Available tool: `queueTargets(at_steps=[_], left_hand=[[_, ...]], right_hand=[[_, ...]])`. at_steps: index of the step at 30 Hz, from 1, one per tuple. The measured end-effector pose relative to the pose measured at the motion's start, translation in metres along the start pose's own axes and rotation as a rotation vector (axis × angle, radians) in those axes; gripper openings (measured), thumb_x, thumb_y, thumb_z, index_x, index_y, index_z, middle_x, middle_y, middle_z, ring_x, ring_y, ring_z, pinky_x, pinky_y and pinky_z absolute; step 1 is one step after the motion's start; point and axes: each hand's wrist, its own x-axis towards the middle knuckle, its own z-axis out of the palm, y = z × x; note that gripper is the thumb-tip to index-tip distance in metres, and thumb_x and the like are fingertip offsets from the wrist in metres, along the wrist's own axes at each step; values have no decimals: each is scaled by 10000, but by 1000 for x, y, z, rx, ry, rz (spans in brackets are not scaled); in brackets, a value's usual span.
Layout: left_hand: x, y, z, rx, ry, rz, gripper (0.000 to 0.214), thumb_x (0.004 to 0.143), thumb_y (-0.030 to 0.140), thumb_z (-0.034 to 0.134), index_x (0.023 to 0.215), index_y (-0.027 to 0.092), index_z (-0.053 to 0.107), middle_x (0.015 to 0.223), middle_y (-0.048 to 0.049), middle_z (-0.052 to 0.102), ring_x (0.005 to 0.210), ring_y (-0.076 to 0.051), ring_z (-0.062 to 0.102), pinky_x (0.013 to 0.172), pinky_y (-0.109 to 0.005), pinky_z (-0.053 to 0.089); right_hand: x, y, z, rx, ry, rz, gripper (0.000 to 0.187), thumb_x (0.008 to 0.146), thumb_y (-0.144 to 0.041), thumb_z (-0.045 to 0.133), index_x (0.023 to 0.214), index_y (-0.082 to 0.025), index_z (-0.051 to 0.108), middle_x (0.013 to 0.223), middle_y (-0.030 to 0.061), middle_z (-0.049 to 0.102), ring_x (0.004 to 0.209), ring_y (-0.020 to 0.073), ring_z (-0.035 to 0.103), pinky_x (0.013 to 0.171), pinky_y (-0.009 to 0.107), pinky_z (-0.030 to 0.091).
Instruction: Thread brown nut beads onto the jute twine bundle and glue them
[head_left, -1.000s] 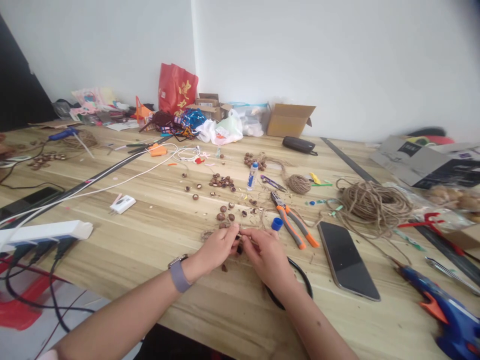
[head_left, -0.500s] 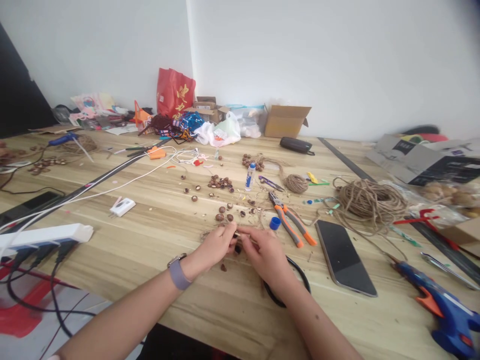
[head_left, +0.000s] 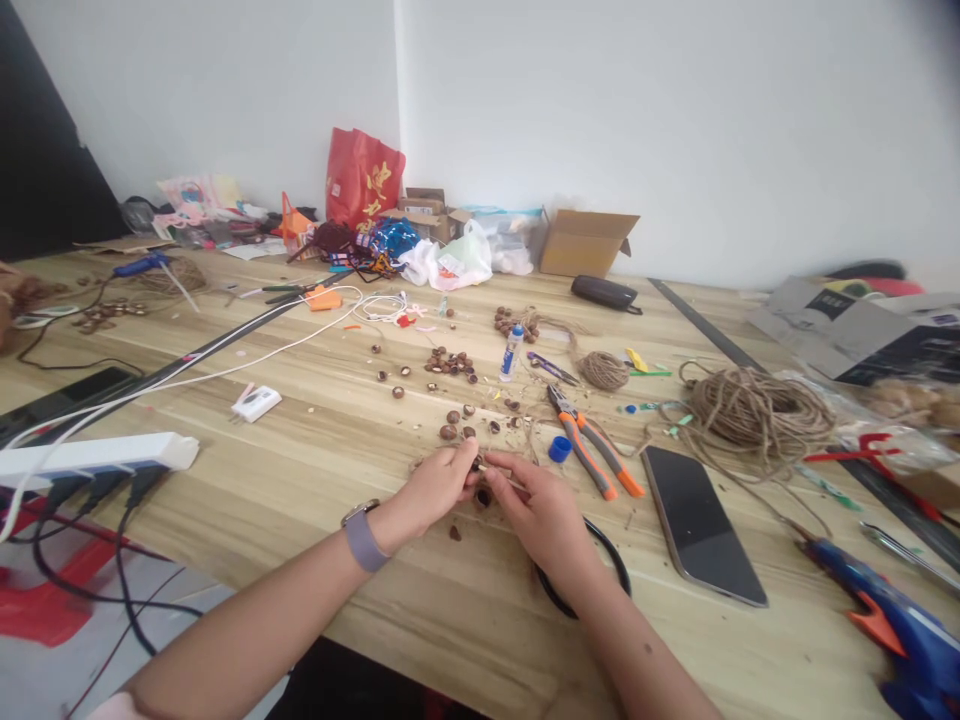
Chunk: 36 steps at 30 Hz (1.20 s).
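Note:
My left hand, with a watch on its wrist, is closed in a pinch around a small dark nutshell. Facing it, my right hand has its fingers pinched against the same spot; what they grip is too small to make out. Just below the fingertips, a dark open nutshell shows between the hands. A small brown shell fragment lies on the table nearer to me. Beyond the hands are brown whole nuts and several halved shells. A black ring is partly hidden under my right forearm.
Orange-handled pliers, a blue cap, a glue bottle and a phone lie to the right. Further right are a twine coil and a blue glue gun. A power strip stands at left.
The whole view has shifted slightly, so everything sits further right in the picture. Both hands stay together over the same spot, with the right fingers a little further apart from the left.

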Motion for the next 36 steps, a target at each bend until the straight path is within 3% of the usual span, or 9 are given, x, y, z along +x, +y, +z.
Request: queueTargets(at_steps=[5, 15, 25, 31, 36], left_hand=[[2, -6, 1, 31, 2, 28, 492, 838, 620, 421, 590, 197, 458, 537, 24, 443, 508, -113, 409, 506, -239, 354], [-2, 0, 2, 169, -10, 20, 527, 842, 636, 369, 560, 198, 453, 532, 20, 437, 515, -125, 424, 532, -260, 373], [-2, -3, 5, 197, 2, -16, 446, 876, 520, 354, 572, 203, 432, 507, 34, 400, 518, -124, 427, 519, -246, 353], [-1, -2, 4, 179, -15, -35, 416, 874, 496, 358, 594, 196, 428, 567, 26, 458, 569, -128, 458, 559, -247, 373], [-1, -4, 4, 156, -19, -28, 433, 874, 521, 362, 597, 195, 429, 554, 34, 434, 535, -117, 420, 544, -248, 351]], right_hand=[[0, -3, -1, 23, -40, -15, 268, 894, -284, 475, 1057, -236, 682, 881, 36, 756, 739, 191, 687, 658, 295, 472], [1, -5, -2, 4, -79, -20, 269, 924, -253, 439, 879, -234, 704, 729, 7, 721, 638, 164, 620, 601, 268, 388], [-2, -3, 0, -163, -48, -51, 277, 931, -239, 434, 794, -231, 674, 707, -11, 712, 597, 146, 583, 703, 303, 315], [-2, -3, 1, -153, -26, -54, 277, 923, -212, 441, 754, -221, 660, 745, -10, 722, 696, 148, 610, 714, 310, 270], [-2, -3, -1, -117, -3, -63, 298, 919, -218, 453, 701, -223, 657, 677, -23, 698, 640, 137, 580, 708, 309, 264]])
